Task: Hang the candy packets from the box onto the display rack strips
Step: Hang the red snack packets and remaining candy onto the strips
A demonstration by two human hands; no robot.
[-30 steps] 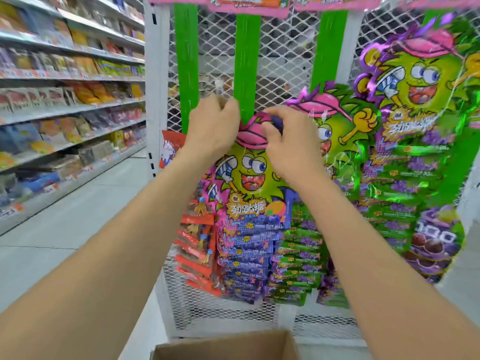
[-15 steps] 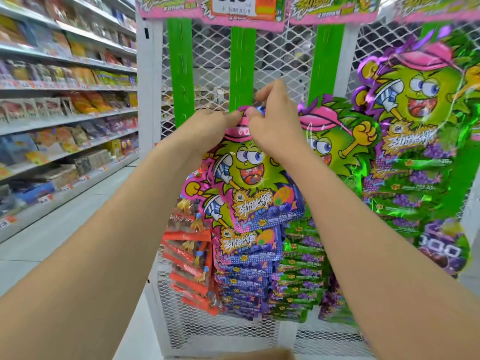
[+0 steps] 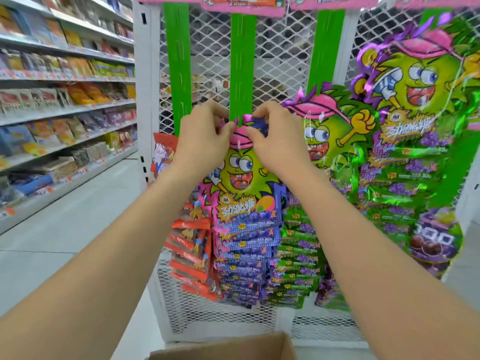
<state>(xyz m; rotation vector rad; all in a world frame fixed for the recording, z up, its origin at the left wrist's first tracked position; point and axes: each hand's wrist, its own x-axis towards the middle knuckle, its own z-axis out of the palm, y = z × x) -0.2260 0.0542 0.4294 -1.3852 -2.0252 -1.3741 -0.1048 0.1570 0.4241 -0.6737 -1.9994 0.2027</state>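
A candy packet (image 3: 240, 178) with a green cartoon face, pink cap and purple bottom hangs against the middle green display strip (image 3: 242, 61). My left hand (image 3: 204, 136) pinches the packet's top left corner, and my right hand (image 3: 275, 136) pinches its top right, right at the strip's lower part. Both hands hide most of the packet's top edge. Below it hang several purple packets (image 3: 246, 255) in a stack. The top edge of the cardboard box (image 3: 233, 346) shows at the bottom of the view.
A white mesh rack (image 3: 280, 48) carries more green strips (image 3: 178, 61). Red packets (image 3: 192, 242) hang on the left strip, green grape packets (image 3: 389, 178) on the right ones. Stocked store shelves (image 3: 65, 105) line the aisle on the left.
Both hands with the packet rose to the strip, then came down a little; the packet's top now sits against the middle strip. The box edge is back in view.
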